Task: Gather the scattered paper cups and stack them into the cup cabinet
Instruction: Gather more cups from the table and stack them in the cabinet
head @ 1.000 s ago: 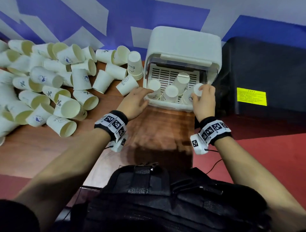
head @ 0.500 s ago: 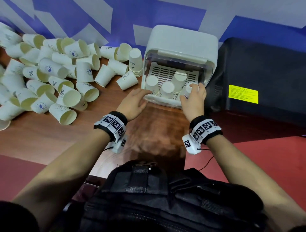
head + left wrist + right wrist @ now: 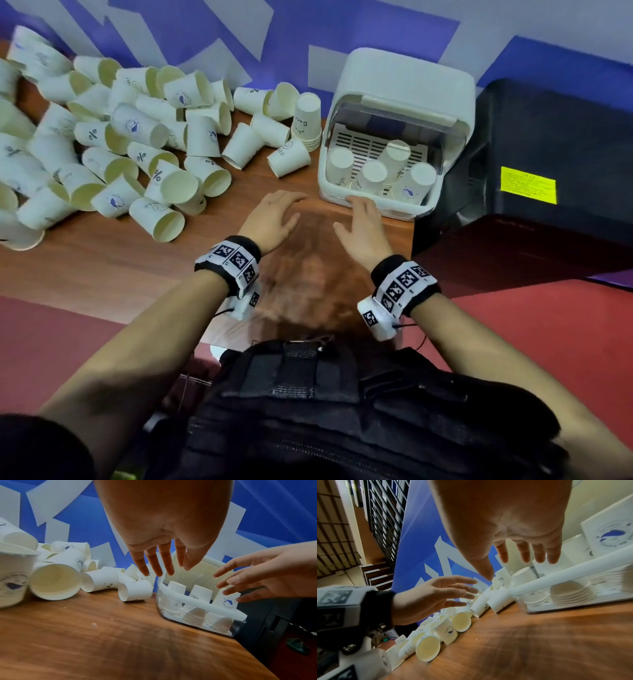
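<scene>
both hands [image 3: 318,222] now withdrawn from smooth white cup cabinet [image 3: 404,89]

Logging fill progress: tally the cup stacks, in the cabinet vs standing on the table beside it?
Stacks in the cup cabinet: 4
Stack on the table beside it: 1
Total: 5

"HELL" stands on a stacked cup [image 3: 199,595] inside the cup cabinet [image 3: 202,605]; "%" marks a loose cup [image 3: 94,135] left of the cabinet.
</scene>
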Motion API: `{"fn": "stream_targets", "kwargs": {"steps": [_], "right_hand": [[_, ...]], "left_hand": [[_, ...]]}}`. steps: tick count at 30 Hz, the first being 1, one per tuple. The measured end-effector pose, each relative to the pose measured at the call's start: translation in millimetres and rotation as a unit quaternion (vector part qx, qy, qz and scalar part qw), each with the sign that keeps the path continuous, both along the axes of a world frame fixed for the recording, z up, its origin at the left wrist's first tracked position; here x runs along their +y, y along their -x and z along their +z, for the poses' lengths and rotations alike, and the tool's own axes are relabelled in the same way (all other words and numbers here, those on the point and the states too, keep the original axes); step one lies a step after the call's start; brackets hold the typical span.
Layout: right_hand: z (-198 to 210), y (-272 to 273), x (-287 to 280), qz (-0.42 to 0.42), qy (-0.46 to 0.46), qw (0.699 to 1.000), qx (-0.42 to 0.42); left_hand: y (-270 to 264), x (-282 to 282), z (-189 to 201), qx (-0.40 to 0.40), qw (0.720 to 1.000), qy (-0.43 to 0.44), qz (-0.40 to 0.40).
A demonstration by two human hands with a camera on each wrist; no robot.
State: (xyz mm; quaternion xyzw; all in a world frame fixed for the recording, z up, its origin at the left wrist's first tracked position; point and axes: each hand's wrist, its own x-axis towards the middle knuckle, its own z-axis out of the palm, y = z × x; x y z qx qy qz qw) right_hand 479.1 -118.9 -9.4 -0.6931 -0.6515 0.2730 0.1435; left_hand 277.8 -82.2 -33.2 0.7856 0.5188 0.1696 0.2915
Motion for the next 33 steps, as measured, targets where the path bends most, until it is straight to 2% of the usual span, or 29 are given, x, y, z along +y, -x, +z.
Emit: {"fn": "stream_targets", "kwargs": {"steps": [5, 10, 16, 21, 26, 33], "right_hand": [[3, 50, -5, 0.005, 0.055, 0.998, -0.020], [0, 86, -22, -0.052, 0.082, 0.995, -0.021], [0, 116, -48, -0.138, 0.086, 0.987, -0.009], [-2, 153, -43, -0.154, 0.087, 0.984, 0.011], [-11, 197, -16, -0.127, 0.097, 0.986, 0.037], [-26, 257, 31, -0.010, 0.072, 0.996, 0.055]], "left_hand": [[60, 9, -8, 0.000, 0.999, 0.004, -0.032], [112, 24, -7, 0.016, 0.997, 0.033, -0.072], [139, 32, -8, 0.009, 0.990, 0.040, -0.135], [163, 31, -14, -0.020, 0.988, 0.020, -0.153], [209, 38, -23, -0.005, 0.993, 0.017, -0.115], [277, 50, -29, 0.026, 0.998, 0.023, -0.046]]}}
